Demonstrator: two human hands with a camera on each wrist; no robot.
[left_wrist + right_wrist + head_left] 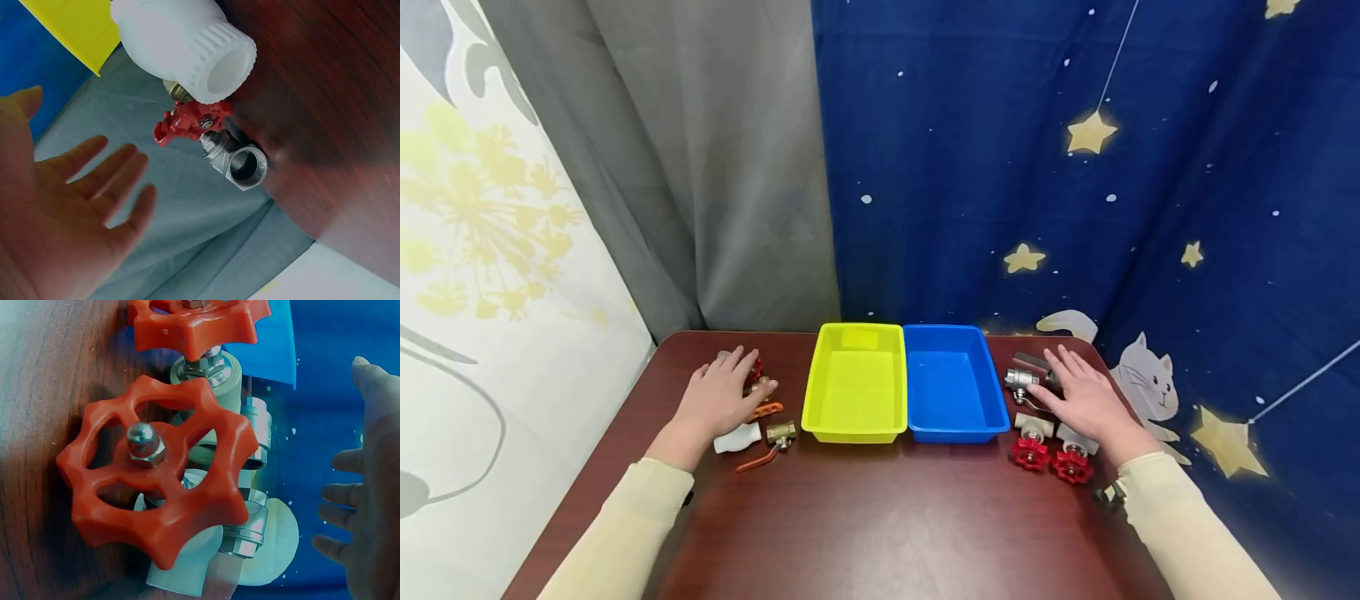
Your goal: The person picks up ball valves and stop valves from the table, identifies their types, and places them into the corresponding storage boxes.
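Observation:
My left hand is held over a group of valves at the table's left, fingers spread and nothing gripped. Near it lie a white plastic fitting, a brass ball valve with an orange lever, and a metal valve with a red handwheel, partly hidden by the hand in the head view. On the right, my right hand is spread above another group, holding nothing. Around it are a steel ball valve and two white valves with red handwheels.
A yellow tray and a blue tray stand side by side at the table's back middle. Dark red-brown tabletop runs in front of them. Behind hang a grey curtain and a blue star-patterned curtain.

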